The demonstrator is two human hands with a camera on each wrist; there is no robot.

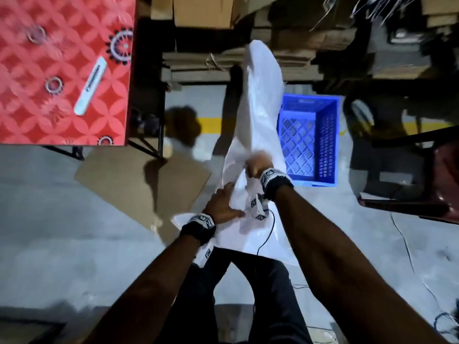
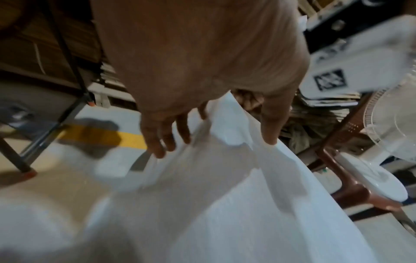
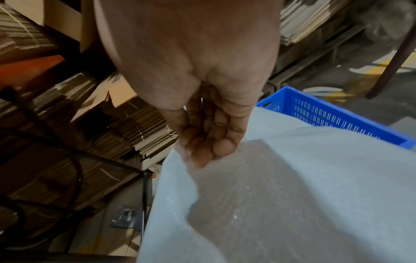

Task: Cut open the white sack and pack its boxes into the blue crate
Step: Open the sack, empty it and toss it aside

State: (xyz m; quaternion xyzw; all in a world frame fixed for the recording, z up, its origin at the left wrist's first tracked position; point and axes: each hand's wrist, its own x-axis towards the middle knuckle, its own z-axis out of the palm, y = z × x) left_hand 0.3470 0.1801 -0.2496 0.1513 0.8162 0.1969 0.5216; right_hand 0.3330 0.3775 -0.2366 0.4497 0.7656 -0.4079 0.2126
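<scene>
I'm in a warehouse or packing storeroom: flattened cardboard cartons (image 1: 243,63) are stacked on low racks ahead of me, a yellow line (image 1: 213,124) is painted across the grey concrete floor (image 1: 62,219), and a blue crate (image 1: 310,140) stands ready.

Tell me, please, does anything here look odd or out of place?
Yes: the white sack hangs limp and flat between both hands, the blue crate beside it holds nothing, and no boxes show anywhere. A loose cardboard sheet lies skewed on the floor.
</scene>
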